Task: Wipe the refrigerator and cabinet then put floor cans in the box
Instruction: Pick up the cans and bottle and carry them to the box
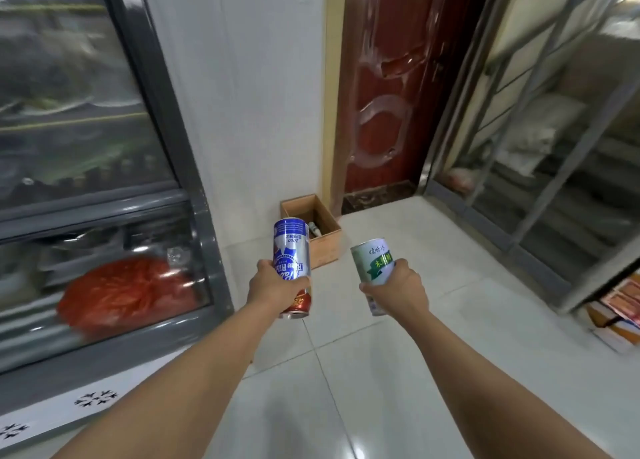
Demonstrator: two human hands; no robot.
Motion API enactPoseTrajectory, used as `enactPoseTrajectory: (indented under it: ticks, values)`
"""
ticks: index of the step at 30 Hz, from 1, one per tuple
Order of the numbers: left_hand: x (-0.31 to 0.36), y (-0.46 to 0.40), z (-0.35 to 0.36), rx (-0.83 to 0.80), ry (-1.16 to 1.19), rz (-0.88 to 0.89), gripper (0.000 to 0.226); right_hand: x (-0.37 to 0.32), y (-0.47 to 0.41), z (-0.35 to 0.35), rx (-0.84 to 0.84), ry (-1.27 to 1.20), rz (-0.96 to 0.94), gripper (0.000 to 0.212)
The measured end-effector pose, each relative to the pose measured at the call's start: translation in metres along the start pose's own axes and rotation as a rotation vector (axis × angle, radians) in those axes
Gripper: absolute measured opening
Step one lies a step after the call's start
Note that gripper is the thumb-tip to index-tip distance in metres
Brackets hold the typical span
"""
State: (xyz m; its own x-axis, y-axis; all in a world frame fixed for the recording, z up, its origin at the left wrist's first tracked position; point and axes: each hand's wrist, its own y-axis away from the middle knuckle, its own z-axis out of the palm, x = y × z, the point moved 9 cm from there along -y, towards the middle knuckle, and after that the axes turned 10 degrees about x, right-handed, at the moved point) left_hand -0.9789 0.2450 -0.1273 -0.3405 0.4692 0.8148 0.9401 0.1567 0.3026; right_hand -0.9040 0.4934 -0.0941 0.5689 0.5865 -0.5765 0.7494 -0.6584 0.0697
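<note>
My left hand [277, 287] grips a tall blue and white can [291, 247], with a red can [299, 304] held under it in the same hand. My right hand [398, 290] holds a white and green can [372, 261]. Both hands are stretched out above the tiled floor, short of the open cardboard box [323, 242] that stands against the wall beside the door. Another can [315, 230] lies inside the box. The glass-fronted refrigerator [104, 181] fills the left side.
A dark red door [388, 84] is straight ahead. A metal-framed glass cabinet [540, 146] lines the right side, with stacked papers and boxes [620, 316] on the floor by it. Pale floor tiles [450, 285] spread between the refrigerator and the cabinet.
</note>
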Motion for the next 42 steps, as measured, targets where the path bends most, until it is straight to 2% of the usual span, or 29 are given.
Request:
enactPoseTrajectory:
  ticks: [10, 21, 28, 34, 42]
  values:
    - [0.102, -0.12, 0.088, 0.105, 0.035, -0.088, 0.072, -0.044, -0.218, 0.026, -0.108, 0.054, -0.079, 0.065]
    - [0.143, -0.341, 0.152, 0.116, 0.033, -0.221, 0.075, -0.123, -0.424, 0.122, -0.179, 0.152, -0.11, 0.064]
    - [0.185, -0.463, 0.181, 0.109, 0.027, -0.239, 0.076, -0.178, -0.547, 0.168, -0.222, 0.156, -0.111, 0.065]
    - [0.201, -0.552, 0.21, 0.152, 0.027, -0.303, 0.072, -0.219, -0.647, 0.23, -0.303, 0.156, -0.149, 0.069]
    - [0.167, -0.643, 0.266, 0.248, 0.084, -0.57, 0.071, -0.231, -0.75, 0.348, -0.528, 0.213, -0.184, 0.062]
